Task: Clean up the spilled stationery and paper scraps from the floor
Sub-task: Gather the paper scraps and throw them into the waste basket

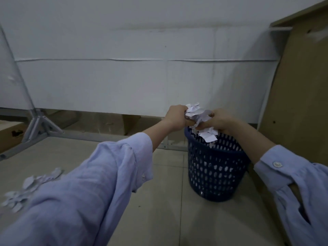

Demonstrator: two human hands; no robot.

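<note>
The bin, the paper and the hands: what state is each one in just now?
Bin: upright on the floor, some paper inside.
Paper wad: crumpled, held over the bin by both hands.
Left hand: closed on the wad.
Right hand: closed on the wad.
Scraps: loose on the floor at left.

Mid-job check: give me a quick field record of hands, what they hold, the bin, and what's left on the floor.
left hand: closed on the paper wad
right hand: closed on the same wad
paper wad: crumpled white scraps, held above the bin's opening, a few pieces hanging down
bin: dark blue perforated basket, upright on the tiled floor, white scraps visible through holes
floor scraps: white pieces still on the tiles at far left, blurred
stationery: none visible
</note>
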